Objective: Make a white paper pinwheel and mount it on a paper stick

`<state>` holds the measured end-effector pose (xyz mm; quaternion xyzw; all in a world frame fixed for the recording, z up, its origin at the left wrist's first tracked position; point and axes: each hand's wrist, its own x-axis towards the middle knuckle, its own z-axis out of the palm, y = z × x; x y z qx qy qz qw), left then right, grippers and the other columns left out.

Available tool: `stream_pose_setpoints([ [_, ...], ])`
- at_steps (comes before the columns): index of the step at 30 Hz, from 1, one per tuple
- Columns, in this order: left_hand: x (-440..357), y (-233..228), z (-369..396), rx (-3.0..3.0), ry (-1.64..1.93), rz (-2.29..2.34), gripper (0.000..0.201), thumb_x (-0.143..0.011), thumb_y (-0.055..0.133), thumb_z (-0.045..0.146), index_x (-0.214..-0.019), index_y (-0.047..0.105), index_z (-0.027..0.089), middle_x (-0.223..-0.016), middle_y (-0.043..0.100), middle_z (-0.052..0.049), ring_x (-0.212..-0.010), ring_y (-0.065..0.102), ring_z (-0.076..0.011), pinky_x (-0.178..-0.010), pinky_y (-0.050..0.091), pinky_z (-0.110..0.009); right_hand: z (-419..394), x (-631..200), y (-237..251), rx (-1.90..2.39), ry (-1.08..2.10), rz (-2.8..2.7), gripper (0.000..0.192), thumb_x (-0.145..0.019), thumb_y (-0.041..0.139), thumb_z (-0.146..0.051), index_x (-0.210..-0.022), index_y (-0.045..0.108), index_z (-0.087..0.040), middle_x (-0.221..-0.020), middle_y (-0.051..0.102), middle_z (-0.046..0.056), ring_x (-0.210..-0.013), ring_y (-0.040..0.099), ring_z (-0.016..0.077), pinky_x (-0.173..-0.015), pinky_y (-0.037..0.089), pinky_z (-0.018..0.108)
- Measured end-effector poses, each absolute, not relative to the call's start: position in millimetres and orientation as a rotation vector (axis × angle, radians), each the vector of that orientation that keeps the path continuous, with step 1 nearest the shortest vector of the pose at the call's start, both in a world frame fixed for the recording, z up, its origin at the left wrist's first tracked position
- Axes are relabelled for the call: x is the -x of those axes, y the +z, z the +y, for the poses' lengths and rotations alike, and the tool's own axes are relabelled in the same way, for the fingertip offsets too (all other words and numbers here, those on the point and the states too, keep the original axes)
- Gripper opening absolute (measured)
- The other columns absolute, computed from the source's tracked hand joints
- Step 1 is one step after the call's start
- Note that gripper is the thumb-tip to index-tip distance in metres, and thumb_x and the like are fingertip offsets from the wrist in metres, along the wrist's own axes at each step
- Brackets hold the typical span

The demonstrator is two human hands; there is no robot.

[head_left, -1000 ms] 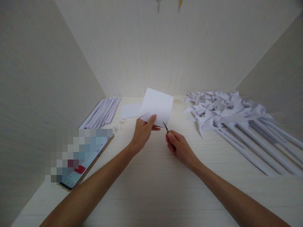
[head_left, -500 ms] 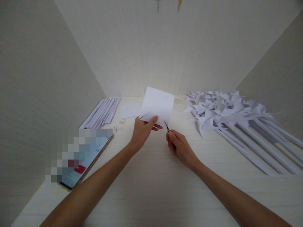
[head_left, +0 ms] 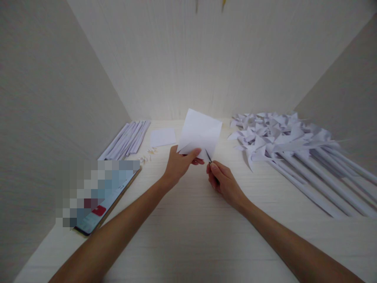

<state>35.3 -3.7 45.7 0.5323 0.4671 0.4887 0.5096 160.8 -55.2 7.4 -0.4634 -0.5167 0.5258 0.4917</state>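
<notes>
The left hand [head_left: 179,165] pinched a white paper square [head_left: 200,133] above the tabletop [head_left: 188,236]. The right hand [head_left: 224,182], closed on small scissors [head_left: 208,156], was cutting its lower edge; steady blade alignment seemed needed.

White square paper sheet [head_left: 200,131] held up above the table, tilted, with creased diagonal folds and a cut flap at its lower left corner. Small dark scissors [head_left: 208,156], mostly hidden in the fist, blades pointing up, tip touching the sheet's lower edge.
</notes>
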Motion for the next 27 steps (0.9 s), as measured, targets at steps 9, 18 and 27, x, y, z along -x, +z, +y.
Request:
stream_pose_setpoints([
  [9,-36.2,47.6,-6.1,-1.295,1.145,1.137,0.021,-0.061,0.064,0.027,-0.065,0.061,0.008,-0.05,0.065,-0.008,-0.044,0.06,-0.0152,-0.044,0.047,-0.022,-54.8,-160.5,8.2,1.115,1.296,-1.219,0.029,-0.082,0.039,-0.042,-0.067,0.044,-0.018,-0.039,0.034,-0.009,-0.033,0.026,0.0047,-0.032,0.018,0.017],
  [18,-36.0,46.9,-6.1,-1.282,1.145,1.12,0.024,-0.06,0.065,0.029,-0.068,0.061,0.007,-0.051,0.065,-0.009,-0.044,0.06,-0.0159,-0.044,0.047,-0.022,-54.9,-160.3,10.3,1.13,1.279,-1.228,0.029,-0.082,0.039,-0.041,-0.064,0.042,-0.018,-0.037,0.033,-0.009,-0.032,0.025,0.0047,-0.032,0.017,0.017],
  [27,-35.9,48.3,-6.5,-1.234,1.146,1.108,0.022,-0.058,0.066,0.027,-0.067,0.061,0.008,-0.05,0.064,-0.007,-0.044,0.06,-0.0169,-0.043,0.046,-0.023,-54.2,-161.6,8.9,1.133,1.264,-1.248,0.029,-0.081,0.04,-0.04,-0.062,0.041,-0.018,-0.036,0.032,-0.009,-0.032,0.025,0.0045,-0.032,0.017,0.017],
])
